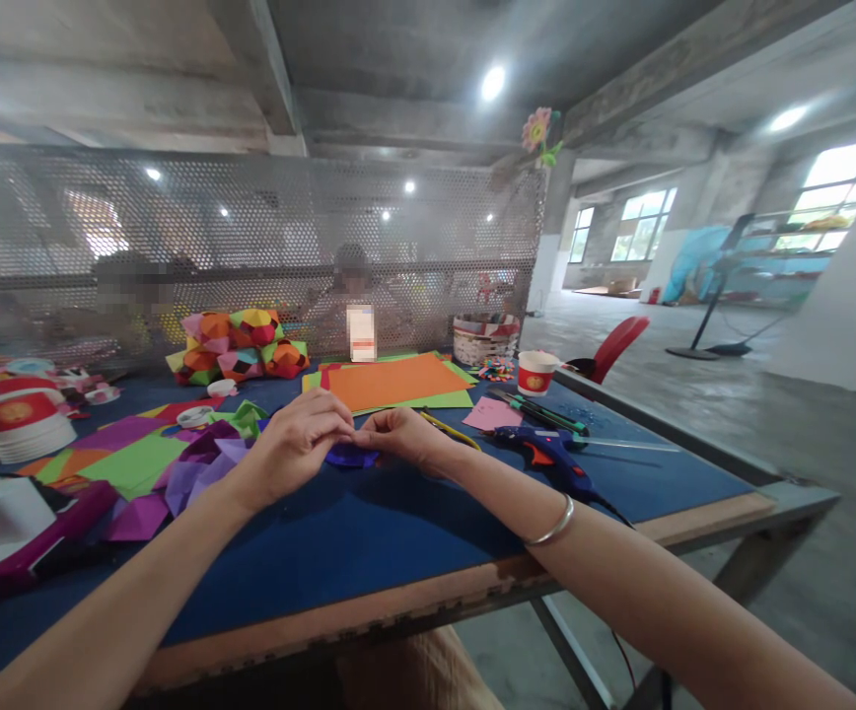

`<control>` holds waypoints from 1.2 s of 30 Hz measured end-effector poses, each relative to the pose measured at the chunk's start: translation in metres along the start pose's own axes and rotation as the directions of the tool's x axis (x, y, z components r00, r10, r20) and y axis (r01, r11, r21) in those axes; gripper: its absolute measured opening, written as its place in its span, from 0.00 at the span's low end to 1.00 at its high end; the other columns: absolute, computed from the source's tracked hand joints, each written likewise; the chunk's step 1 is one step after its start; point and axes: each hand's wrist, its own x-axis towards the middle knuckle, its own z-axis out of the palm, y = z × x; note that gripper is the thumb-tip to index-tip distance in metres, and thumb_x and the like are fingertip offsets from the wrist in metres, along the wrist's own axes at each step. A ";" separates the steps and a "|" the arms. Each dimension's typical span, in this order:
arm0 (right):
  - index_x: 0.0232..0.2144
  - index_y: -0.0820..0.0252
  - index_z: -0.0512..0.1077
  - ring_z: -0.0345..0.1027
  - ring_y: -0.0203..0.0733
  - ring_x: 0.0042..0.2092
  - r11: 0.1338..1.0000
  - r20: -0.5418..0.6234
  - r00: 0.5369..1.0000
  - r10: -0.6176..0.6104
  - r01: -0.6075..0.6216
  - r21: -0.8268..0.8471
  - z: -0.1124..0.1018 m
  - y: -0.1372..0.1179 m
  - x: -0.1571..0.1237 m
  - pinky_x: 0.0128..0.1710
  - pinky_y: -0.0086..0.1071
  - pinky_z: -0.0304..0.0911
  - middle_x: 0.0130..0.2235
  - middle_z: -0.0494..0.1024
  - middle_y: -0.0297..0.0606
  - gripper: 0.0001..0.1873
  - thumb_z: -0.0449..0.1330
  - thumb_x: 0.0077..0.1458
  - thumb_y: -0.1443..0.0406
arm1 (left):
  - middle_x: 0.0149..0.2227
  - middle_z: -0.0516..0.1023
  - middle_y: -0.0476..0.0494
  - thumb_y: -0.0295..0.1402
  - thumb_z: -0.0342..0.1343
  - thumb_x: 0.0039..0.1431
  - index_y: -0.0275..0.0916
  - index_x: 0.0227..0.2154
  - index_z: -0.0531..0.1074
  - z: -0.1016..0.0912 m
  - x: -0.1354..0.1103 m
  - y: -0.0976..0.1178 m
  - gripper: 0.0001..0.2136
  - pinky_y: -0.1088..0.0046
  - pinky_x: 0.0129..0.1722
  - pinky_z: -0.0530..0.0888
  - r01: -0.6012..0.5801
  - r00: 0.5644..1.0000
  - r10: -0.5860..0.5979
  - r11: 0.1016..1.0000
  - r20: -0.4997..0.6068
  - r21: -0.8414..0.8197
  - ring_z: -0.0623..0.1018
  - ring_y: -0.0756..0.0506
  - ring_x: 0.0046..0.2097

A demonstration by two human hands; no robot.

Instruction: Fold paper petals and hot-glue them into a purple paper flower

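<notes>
Both hands meet above the blue table mat, their fingertips pinched close together. My left hand [299, 439] and my right hand [407, 441] are closed at a small deep-blue paper piece [352, 457], which shows just beneath the fingertips. My fingers cover part of it. Left of my left hand lie folded purple paper pieces [202, 471] and a green folded piece [249, 418]. Just beyond the hands is a stack of coloured sheets with an orange sheet [398, 381] on top. Yellow-handled scissors [452, 432] lie partly behind my right hand.
A blue glue gun [552, 456], a green-black cutter [546, 414], a pink paper square [496, 414] and a paper cup [537, 373] are on the right. Folded paper balls [240, 347] and a woven basket [483, 338] stand before a perforated metal screen [413, 217]. Stacked cups [25, 419] are left.
</notes>
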 end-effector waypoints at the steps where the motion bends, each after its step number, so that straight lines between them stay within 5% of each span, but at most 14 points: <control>1: 0.17 0.60 0.67 0.59 0.31 0.22 0.999 0.016 0.999 0.029 -0.030 0.034 0.000 0.000 0.000 0.24 0.28 0.60 0.21 0.68 0.30 0.23 0.73 0.42 0.53 | 0.32 0.80 0.45 0.26 0.52 0.63 0.41 0.28 0.76 0.000 0.000 0.000 0.10 0.68 0.38 0.72 0.006 1.000 -0.006 1.000 0.004 -0.010 0.76 0.46 0.37; 9: 0.19 0.62 0.68 0.60 0.28 0.22 0.983 0.084 0.992 0.093 -0.105 0.152 -0.004 0.003 0.001 0.24 0.25 0.57 0.19 0.68 0.26 0.26 0.76 0.32 0.52 | 0.31 0.79 0.45 0.27 0.53 0.62 0.40 0.27 0.76 -0.001 0.001 0.002 0.10 0.69 0.38 0.72 0.015 1.000 -0.014 0.998 0.008 -0.057 0.77 0.46 0.36; 24: 0.17 0.63 0.69 0.58 0.28 0.21 0.988 0.180 0.982 0.050 -0.075 0.135 -0.001 0.002 0.000 0.24 0.26 0.54 0.18 0.67 0.25 0.25 0.76 0.31 0.51 | 0.34 0.80 0.44 0.27 0.53 0.59 0.40 0.26 0.74 0.002 0.000 0.004 0.08 0.65 0.44 0.71 0.070 0.992 -0.055 0.989 0.114 -0.129 0.77 0.45 0.38; 30: 0.19 0.62 0.69 0.60 0.30 0.23 0.995 0.136 0.990 0.028 -0.041 0.089 0.001 0.000 0.000 0.26 0.27 0.58 0.19 0.68 0.26 0.24 0.74 0.36 0.51 | 0.31 0.75 0.47 0.31 0.47 0.60 0.41 0.28 0.69 0.000 -0.001 -0.001 0.08 0.69 0.38 0.69 0.191 0.978 -0.185 0.980 0.097 -0.057 0.73 0.46 0.34; 33: 0.19 0.61 0.68 0.58 0.30 0.22 1.000 0.053 0.998 -0.014 0.012 0.026 -0.001 0.004 0.003 0.25 0.27 0.54 0.19 0.68 0.27 0.23 0.71 0.42 0.50 | 0.25 0.71 0.49 0.37 0.43 0.64 0.41 0.24 0.65 -0.001 0.000 -0.007 0.14 0.70 0.33 0.68 0.368 0.930 -0.367 0.929 0.027 -0.047 0.71 0.47 0.30; 36: 0.21 0.61 0.68 0.57 0.31 0.22 0.992 -0.085 0.993 -0.076 0.067 -0.108 -0.004 0.007 0.005 0.24 0.28 0.51 0.19 0.68 0.28 0.20 0.66 0.50 0.52 | 0.20 0.68 0.50 0.47 0.49 0.61 0.41 0.19 0.64 0.002 0.001 -0.011 0.19 0.72 0.28 0.69 0.592 0.801 -0.597 0.781 0.040 -0.201 0.70 0.47 0.27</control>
